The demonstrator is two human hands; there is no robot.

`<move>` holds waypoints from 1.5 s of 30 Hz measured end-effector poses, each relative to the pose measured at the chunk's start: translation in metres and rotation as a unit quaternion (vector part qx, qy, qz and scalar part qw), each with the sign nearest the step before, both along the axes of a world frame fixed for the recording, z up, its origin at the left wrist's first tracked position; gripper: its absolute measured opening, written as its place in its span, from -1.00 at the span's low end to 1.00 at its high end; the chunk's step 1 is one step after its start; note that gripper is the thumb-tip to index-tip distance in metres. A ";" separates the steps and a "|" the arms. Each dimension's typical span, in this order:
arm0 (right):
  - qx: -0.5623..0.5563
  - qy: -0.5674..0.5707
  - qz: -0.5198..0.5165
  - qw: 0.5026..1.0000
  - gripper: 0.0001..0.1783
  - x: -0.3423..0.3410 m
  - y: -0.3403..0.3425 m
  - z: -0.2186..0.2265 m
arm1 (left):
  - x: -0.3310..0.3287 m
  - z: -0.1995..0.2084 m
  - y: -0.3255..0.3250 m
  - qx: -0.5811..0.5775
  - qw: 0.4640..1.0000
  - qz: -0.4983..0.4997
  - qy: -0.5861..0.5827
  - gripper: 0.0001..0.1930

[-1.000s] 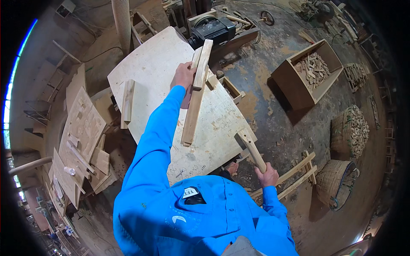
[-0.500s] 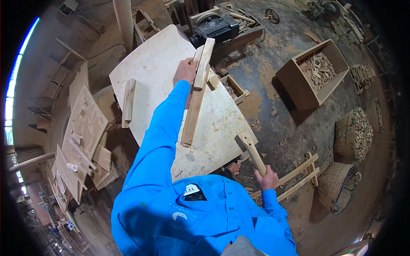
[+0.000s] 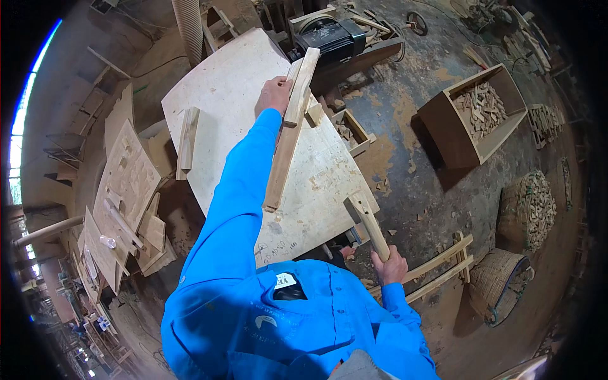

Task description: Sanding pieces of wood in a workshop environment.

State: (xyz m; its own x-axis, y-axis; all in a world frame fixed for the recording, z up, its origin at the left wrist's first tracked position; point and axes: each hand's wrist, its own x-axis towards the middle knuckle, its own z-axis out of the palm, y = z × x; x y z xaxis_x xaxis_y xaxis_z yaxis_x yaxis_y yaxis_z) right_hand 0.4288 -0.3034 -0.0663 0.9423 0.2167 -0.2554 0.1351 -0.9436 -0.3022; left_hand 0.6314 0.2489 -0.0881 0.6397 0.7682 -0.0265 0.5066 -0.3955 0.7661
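Observation:
My left hand [image 3: 275, 95] reaches forward over a pale plywood tabletop [image 3: 234, 82]. Its fingers are curled against the left side of a short wooden piece [image 3: 303, 88], which lies over a longer, browner wooden bar [image 3: 283, 168]. A small wood block [image 3: 313, 115] sits against the right side of these pieces. At the near right, my right hand [image 3: 391, 266] is wrapped round the lower end of a light wooden piece [image 3: 368, 226]. The upper end of that piece overlaps the tabletop's near right corner; whether it touches is hard to tell.
Another wooden piece [image 3: 187, 140] lies on the tabletop's left side. A black motor [image 3: 329, 39] stands beyond it. Rightward are a box [image 3: 446, 130] of offcuts, a filled basket [image 3: 516, 206], a tipped basket [image 3: 497, 282] and wooden rails [image 3: 437, 278]. Boards [image 3: 130, 177] lean at left.
The view has shifted slightly. Both hands keep their holds, and the wooden pieces stay in nearly the same places on the tabletop.

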 end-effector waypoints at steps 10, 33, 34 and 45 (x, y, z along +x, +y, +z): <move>0.016 -0.022 0.003 1.000 -0.49 0.005 0.006 -0.007 | 0.006 0.009 0.007 0.011 1.000 0.006 -0.017 -0.61; 0.041 -0.048 -0.010 0.998 -0.47 0.003 0.004 -0.018 | -0.006 0.042 -0.016 0.028 0.999 -0.015 0.018 -0.56; 0.035 -0.043 -0.011 0.998 -0.47 0.003 0.002 -0.019 | -0.004 0.040 -0.017 0.035 0.999 -0.012 0.017 -0.56; 0.007 -0.054 -0.015 0.998 -0.50 0.001 0.009 -0.002 | -0.005 -0.017 0.004 0.083 0.992 -0.029 -0.094 -0.55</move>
